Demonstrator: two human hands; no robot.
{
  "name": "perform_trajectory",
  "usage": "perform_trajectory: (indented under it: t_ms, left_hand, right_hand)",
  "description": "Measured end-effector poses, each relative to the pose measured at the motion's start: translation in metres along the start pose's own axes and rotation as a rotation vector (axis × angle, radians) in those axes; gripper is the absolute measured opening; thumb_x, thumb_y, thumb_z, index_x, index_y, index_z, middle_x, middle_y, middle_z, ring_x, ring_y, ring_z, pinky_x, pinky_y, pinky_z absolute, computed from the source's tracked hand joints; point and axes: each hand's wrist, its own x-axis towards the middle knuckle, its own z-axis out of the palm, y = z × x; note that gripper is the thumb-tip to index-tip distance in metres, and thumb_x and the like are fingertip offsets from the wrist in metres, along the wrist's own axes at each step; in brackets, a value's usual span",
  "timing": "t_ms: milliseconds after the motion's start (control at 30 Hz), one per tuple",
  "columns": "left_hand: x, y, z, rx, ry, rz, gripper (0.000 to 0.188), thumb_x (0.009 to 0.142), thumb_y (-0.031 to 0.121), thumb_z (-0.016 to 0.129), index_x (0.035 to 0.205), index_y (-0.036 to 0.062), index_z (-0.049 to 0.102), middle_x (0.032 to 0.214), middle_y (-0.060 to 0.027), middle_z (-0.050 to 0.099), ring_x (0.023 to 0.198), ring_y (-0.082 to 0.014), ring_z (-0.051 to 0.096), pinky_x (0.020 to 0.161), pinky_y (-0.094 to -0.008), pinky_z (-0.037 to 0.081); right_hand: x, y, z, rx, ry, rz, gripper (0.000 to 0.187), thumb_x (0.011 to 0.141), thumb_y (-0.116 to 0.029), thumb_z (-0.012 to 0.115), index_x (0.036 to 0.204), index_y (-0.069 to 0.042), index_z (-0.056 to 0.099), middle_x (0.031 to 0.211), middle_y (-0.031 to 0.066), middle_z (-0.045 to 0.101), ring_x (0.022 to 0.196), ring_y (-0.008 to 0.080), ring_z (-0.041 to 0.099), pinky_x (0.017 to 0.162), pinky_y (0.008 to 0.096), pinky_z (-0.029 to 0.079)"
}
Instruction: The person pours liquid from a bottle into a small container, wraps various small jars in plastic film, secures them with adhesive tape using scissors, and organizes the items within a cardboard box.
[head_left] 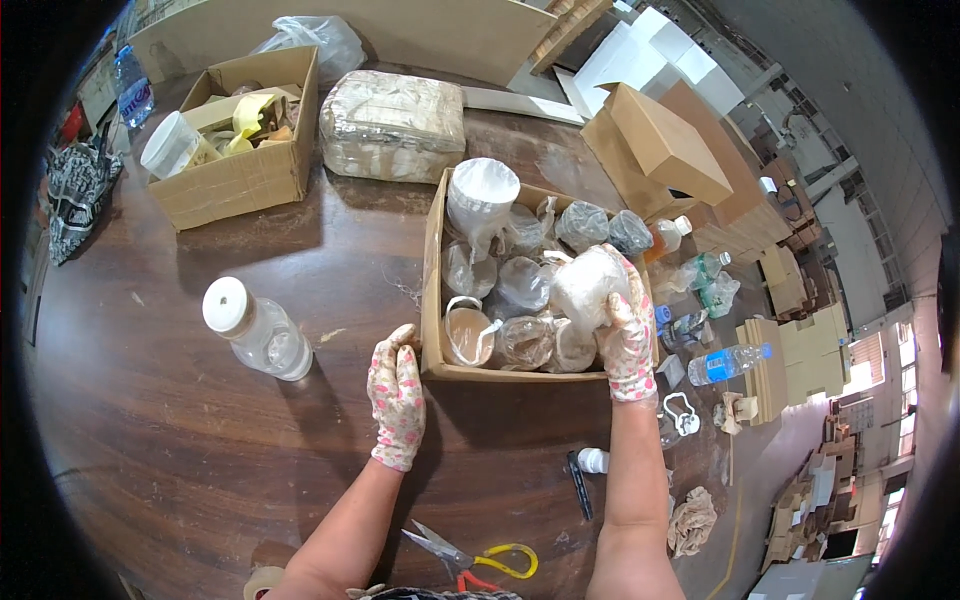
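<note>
An open cardboard box (432, 300) stands in front of me, filled with several jars and plastic-wrapped items. My right hand (628, 345), in a white glove with pink flowers, grips a white plastic-wrapped bundle (588, 285) above the box's right side. What is inside the wrapping cannot be made out. Beside the box's near left corner, my left hand (397, 402) wears a matching glove; its fingers are stretched out with nothing in them. A tall white-capped container (482, 195) rises from the box's far left corner. Near the front is a jar with a white loop handle (468, 335).
A clear white-lidded bottle (262, 330) stands to the left. Behind are a box of scraps (235, 190) and a wrapped parcel (393, 125). Yellow-and-red-handled scissors (465, 558) and a black marker (580, 487) lie close by. Plastic bottles (728, 364) lie on the right.
</note>
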Motion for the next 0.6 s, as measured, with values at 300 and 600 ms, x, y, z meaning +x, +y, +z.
perform_trajectory:
  t_ms: [300, 600]
  left_hand:
    - [-0.001, -0.001, 0.001, -0.037, 0.009, -0.018, 0.026, 0.098, 0.008, 0.043, 0.119, 0.0003, 0.056, 0.113, -0.0087, 0.058, 0.104, -0.0169, 0.056, 0.094, -0.0309, 0.044]
    - [0.000, 0.003, 0.002, -0.018, 0.007, -0.042, 0.026, 0.098, 0.009, 0.044, 0.118, 0.0007, 0.057, 0.110, -0.0084, 0.059, 0.101, -0.0165, 0.057, 0.093, -0.0307, 0.044]
  right_hand:
    - [-0.006, 0.013, -0.019, 0.219, 0.132, 0.106, 0.060, 0.084, -0.027, 0.066, 0.133, -0.001, 0.045, 0.131, 0.0148, 0.051, 0.120, 0.0290, 0.051, 0.101, 0.0444, 0.044]
    - [-0.005, 0.009, -0.019, 0.409, -0.013, 0.072, 0.067, 0.079, -0.024, 0.066, 0.135, 0.002, 0.041, 0.132, 0.0185, 0.049, 0.122, 0.0310, 0.050, 0.103, 0.0439, 0.043]
